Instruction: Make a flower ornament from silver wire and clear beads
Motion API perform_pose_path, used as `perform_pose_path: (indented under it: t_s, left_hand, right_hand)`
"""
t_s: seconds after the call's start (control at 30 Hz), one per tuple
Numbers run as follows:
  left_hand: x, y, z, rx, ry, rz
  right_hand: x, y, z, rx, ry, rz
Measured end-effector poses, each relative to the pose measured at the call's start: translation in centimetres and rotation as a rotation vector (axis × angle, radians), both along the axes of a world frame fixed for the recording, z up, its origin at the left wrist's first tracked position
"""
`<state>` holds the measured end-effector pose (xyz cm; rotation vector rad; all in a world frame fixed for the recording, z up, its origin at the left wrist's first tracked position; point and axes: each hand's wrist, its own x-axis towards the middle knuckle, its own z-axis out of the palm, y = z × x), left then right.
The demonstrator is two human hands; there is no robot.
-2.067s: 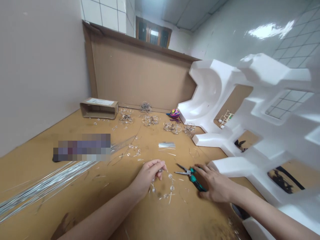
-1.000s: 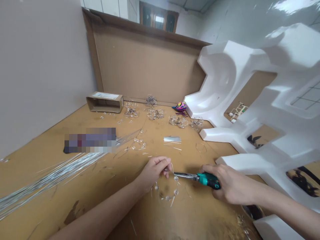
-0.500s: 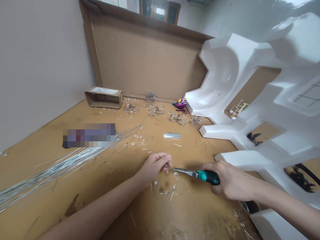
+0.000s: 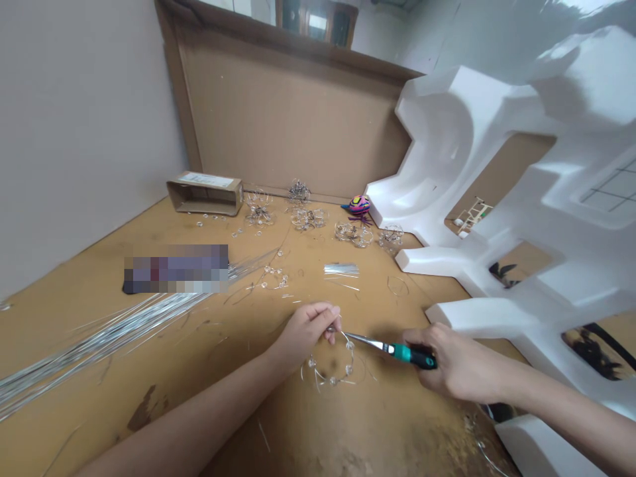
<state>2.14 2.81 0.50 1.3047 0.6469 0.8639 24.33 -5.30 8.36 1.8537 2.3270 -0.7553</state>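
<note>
Left grip (image 4: 309,329) pinching beaded wire ring (image 4: 349,370), right grip (image 4: 447,361) clasping needle-nose pliers (image 4: 403,352), earlier splayed on counter (image 4: 298,430), now at ring.

Pliers (image 4: 397,351): shiny metal nose, teal-black handles, probably plastic. Wires (image 4: 149,328) glossy metal. Beads (image 4: 349,346) clear, shiny. Box (image 4: 206,194) matt brown cardboard. Foam (image 4: 472,318) white, smooth.

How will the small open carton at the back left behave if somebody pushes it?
The carton seems thin-walled and hollow, so it is probably light and slides easily. It lies long and low on the tabletop, so tipping looks unlikely. Its flat sides should keep it from rolling.
</note>
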Motion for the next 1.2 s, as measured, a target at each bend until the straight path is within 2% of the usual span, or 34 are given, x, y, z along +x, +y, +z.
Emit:
perform_pose_path:
  t_s: [0.2,0.5,0.7,1.0,1.2]
  left_hand:
    - [0.0,-0.1,-0.1,0.022,0.017,0.011]
    - [0.1,0.5,-0.2,-0.141,-0.083,0.041]
    - [0.0,0.7,-0.6,-0.183,-0.105,0.05]
    - [0.0,0.8,-1.1,-0.361,-0.195,-0.079]
    - [0.0,0.6,-0.9,-0.392,-0.209,-0.124]
  right_hand:
    - [0.2,-0.2,-0.4,-0.014,0.024,-0.03]
    - [0.6,-0.1,-0.3,0.059,0.05,-0.133]
    - [1.1,-0.8,-1.3,0.076,0.075,-0.22]
    - [1.0,-1.2,-1.7,0.112,0.058,-0.179]
    - [1.6,-0.9,-2.4,0.111,0.006,-0.233]
